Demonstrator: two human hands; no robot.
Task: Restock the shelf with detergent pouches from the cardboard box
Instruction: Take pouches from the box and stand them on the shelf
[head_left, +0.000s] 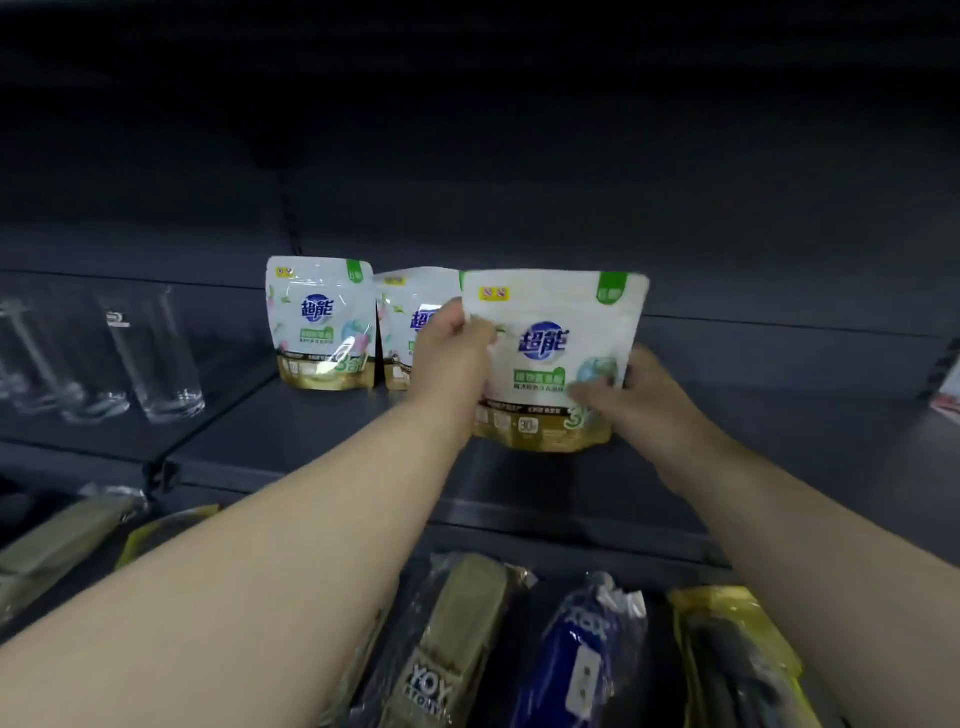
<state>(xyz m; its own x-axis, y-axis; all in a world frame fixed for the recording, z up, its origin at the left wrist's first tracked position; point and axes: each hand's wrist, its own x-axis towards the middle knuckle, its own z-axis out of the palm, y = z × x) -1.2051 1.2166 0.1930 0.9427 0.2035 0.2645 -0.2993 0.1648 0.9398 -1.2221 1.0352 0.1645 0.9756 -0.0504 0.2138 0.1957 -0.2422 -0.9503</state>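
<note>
A white detergent pouch (550, 332) with a gold base and blue logo stands upright on the dark shelf (311, 431). My left hand (449, 358) grips its left edge and my right hand (631, 395) holds its lower right corner. Two more pouches of the same kind stand further back to the left: one (319, 322) in full view, the other (400, 322) partly hidden behind my left hand. The cardboard box is out of view.
Clear drinking glasses (156, 353) stand at the left of the same shelf level. On the shelf below lie several wrapped folded umbrellas (587, 660) in olive, blue and yellow-black packs. The shelf to the right of the held pouch is bare, with a small item (948, 389) at the far right edge.
</note>
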